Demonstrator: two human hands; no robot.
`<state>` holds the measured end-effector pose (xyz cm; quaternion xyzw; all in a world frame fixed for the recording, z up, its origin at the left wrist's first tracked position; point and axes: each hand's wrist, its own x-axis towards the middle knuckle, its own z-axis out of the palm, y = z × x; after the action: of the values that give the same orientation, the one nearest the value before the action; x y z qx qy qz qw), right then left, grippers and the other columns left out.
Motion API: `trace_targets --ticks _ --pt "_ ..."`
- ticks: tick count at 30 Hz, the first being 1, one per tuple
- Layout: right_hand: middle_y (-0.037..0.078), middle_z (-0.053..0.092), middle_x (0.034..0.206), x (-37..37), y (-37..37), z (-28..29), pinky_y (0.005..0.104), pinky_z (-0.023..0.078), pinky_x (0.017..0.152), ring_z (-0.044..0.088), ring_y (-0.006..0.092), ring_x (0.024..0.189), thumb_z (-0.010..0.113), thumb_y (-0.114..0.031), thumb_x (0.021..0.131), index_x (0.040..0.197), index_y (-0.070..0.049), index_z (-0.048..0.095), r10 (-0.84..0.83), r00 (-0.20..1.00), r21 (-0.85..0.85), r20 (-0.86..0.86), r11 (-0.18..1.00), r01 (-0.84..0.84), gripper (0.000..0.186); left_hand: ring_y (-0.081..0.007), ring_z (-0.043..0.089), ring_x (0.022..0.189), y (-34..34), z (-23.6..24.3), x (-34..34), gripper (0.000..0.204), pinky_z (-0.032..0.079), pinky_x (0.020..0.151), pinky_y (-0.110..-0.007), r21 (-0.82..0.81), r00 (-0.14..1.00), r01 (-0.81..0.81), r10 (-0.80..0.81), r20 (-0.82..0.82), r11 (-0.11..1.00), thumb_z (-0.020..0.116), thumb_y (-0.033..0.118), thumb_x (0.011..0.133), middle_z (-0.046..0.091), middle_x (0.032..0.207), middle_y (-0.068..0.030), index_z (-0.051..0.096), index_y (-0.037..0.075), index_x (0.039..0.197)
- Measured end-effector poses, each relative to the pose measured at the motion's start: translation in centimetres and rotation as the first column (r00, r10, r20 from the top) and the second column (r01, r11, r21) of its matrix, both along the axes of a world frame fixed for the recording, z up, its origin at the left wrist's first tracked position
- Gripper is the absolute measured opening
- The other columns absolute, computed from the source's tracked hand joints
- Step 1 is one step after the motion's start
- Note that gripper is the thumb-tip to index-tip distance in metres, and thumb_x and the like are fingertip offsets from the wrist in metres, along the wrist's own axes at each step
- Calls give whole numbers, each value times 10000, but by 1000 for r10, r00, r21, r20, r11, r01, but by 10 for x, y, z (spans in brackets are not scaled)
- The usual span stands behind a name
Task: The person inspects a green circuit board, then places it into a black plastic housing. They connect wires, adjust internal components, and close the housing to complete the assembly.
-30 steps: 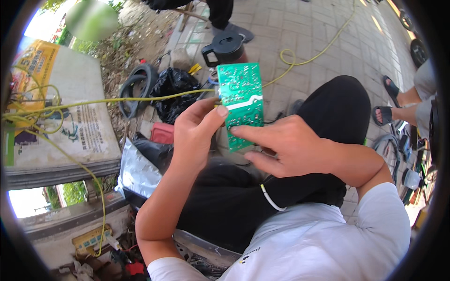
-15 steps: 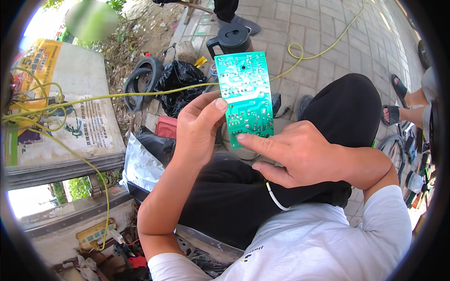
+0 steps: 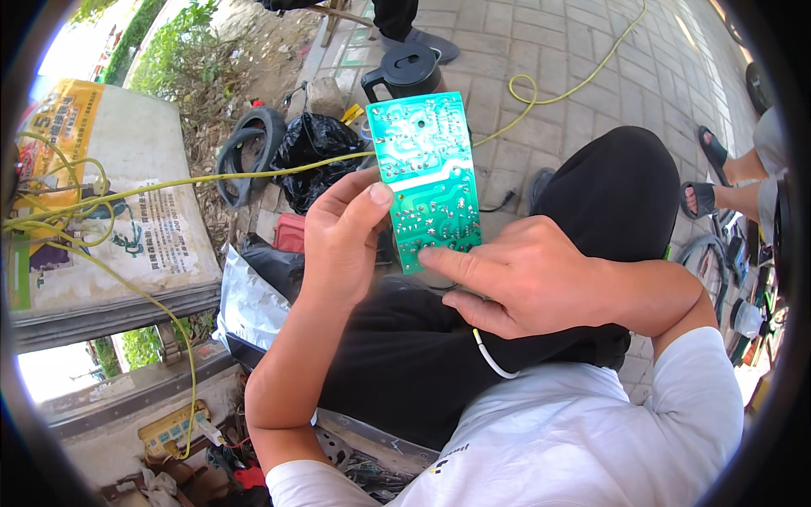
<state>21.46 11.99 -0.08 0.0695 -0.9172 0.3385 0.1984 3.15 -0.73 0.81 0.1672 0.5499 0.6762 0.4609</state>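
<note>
A green circuit board is held up in front of me, its soldered side facing me, with a white stripe across its middle. Gripping its left edge is my left hand, closed, with the thumb on the face and the other fingers behind. My right hand holds nothing. Its index finger is stretched out, the tip at the board's lower left corner, while the thumb stands apart below and the remaining fingers are curled out of sight. What lies on the board's back side is hidden.
A black kettle stands behind the board. A yellow cable runs from the cluttered cart top across to the paving. Black plastic bags, a rubber tyre and a red box lie left. Other people's feet show at top and right.
The board and both hands appear slightly further left in the view, along with the surroundings. My right index fingertip stays at the board's lower left corner; the grip is unchanged.
</note>
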Motion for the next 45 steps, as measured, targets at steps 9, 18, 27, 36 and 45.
trace_targets --ticks 9,18,27,36,45 --pt "32 623 630 1 3 4 360 449 416 605 224 484 718 -181 799 1079 -55 645 -65 990 4 -128 998 66 315 -194 684 943 -1 -1 -4 461 550 863 -335 62 1000 -4 3 14 998 684 200 897 686 1093 -153 565 -102 1223" --pt "13 590 603 2 9 -2 312 397 416 530 184 438 744 -55 720 1063 -36 675 -127 973 -5 -194 992 129 350 -189 697 914 -3 -1 -8 446 568 830 -334 114 998 -51 45 51 992 675 227 899 693 1072 -138 573 -83 1202" --pt "20 569 592 5 15 2 348 429 416 563 215 456 744 -161 772 1069 -47 643 -86 981 68 -173 993 98 333 -185 696 922 -5 -2 -9 458 566 834 -333 127 998 -48 42 51 991 674 249 901 697 1061 -133 572 -78 1204" --pt "18 562 597 4 17 6 353 431 426 559 211 467 739 -160 776 1049 -49 639 -133 965 13 -227 990 140 311 -184 698 925 -5 -1 -8 462 566 832 -328 128 998 -48 43 43 991 677 256 901 696 1071 -134 569 -78 1202" --pt "4 533 596 3 13 9 309 382 430 508 179 448 781 -156 728 1232 -59 628 -85 981 54 -172 994 96 536 -192 695 937 -2 -1 -6 464 564 844 -329 123 999 -42 38 36 992 683 227 899 690 1087 -139 560 -84 1220"
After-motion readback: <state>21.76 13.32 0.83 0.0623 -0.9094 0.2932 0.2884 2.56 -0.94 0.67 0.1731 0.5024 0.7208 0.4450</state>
